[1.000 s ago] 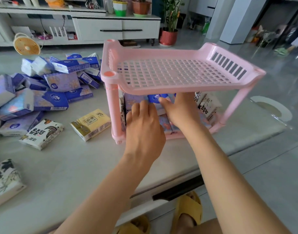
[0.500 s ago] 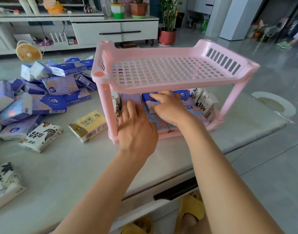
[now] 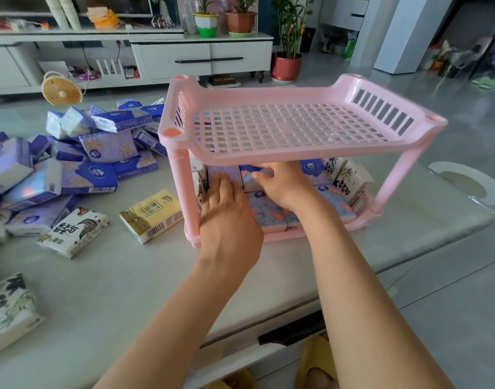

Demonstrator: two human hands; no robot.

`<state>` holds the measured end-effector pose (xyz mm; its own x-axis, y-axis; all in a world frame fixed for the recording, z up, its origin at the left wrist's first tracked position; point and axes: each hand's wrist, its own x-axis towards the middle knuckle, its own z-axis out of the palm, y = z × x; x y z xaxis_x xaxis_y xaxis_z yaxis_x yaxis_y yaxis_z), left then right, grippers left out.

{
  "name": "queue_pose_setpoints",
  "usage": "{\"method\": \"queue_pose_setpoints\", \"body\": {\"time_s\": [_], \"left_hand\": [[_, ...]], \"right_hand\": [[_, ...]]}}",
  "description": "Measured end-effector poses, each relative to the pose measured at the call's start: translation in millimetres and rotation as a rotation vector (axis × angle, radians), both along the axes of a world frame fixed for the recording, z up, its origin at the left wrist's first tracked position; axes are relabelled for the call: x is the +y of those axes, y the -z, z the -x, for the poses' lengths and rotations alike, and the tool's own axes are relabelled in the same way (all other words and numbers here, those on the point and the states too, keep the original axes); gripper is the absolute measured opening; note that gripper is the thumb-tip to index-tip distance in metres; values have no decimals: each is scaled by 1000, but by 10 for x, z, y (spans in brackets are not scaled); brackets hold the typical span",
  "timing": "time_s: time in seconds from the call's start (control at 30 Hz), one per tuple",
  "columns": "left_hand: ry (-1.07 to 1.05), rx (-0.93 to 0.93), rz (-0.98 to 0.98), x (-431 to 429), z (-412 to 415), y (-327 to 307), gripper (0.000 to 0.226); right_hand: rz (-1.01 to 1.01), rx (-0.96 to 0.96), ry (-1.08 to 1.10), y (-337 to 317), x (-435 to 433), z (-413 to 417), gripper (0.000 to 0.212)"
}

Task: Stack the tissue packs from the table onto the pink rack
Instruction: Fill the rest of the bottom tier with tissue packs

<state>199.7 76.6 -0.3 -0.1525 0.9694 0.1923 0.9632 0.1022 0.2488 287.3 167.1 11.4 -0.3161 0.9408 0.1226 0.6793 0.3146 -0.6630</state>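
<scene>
closest to me, under the table edge, are the person's yellow slippers point(image 3: 316, 369). on the grey table point(image 3: 128, 290), far to the left of the pink rack point(image 3: 339, 150) and at the near edge, lies a white pack with ink painting point(image 3: 8, 310).

both bare forearms go forward into the lower shelf of the rack. the left hand point(image 3: 229, 220) is just beside the rack's front left leg. its fingers are stretched out almost straight and lie flat on the packs there, holding nothing. the right hand point(image 3: 285, 183) is deeper inside, under the rack's top shelf. its fingers are bent and pinch the edge of one blue tissue pack point(image 3: 250, 179), which sits on top of the others.

the lower shelf is filled with tissue packs point(image 3: 268, 217), light blue ones lying flat, and white packs with black letters point(image 3: 353, 181) standing at the rack's right end.

left of the rack, just beside its leg, lies a yellow pack point(image 3: 151, 214). further left is a white pack with a bird picture point(image 3: 72, 234). behind them, left of the rack, is a loose pile of blue and purple packs point(image 3: 86, 164).

the top shelf is a pink grid, and some packs below show through its holes.

beyond the rack, on the floor to the left, stands a small yellow fan point(image 3: 62, 92). behind it is a white cabinet point(image 3: 207, 60), and right of that a plant in a red pot point(image 3: 286, 67).
</scene>
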Motion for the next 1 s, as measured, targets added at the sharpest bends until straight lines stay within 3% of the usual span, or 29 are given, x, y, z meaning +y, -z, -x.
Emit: {"method": "queue_pose_setpoints", "body": {"time_s": [0.47, 0.57, 0.7, 0.8, 0.9, 1.0], "left_hand": [[-13, -20, -70, 16, -5, 47, 53], [-9, -40, -97, 10, -6, 61, 58], [71, -122, -167, -18, 18, 40, 57], [95, -216, -200, -224, 63, -164, 31], [-20, -323, -198, -512, 181, -282, 37], [-145, -528, -281, -727, 346, -384, 38]], "right_hand": [[-209, -103, 68, 102, -15, 120, 34], [-255, -214, 94, 108, -48, 135, 29], [-138, -198, 158, -14, -154, 125, 32], [-123, -176, 121, -129, -322, 40, 36], [-51, -42, -33, -236, -644, -2, 29], [271, 13, -311, -368, -972, 143, 31]]}}
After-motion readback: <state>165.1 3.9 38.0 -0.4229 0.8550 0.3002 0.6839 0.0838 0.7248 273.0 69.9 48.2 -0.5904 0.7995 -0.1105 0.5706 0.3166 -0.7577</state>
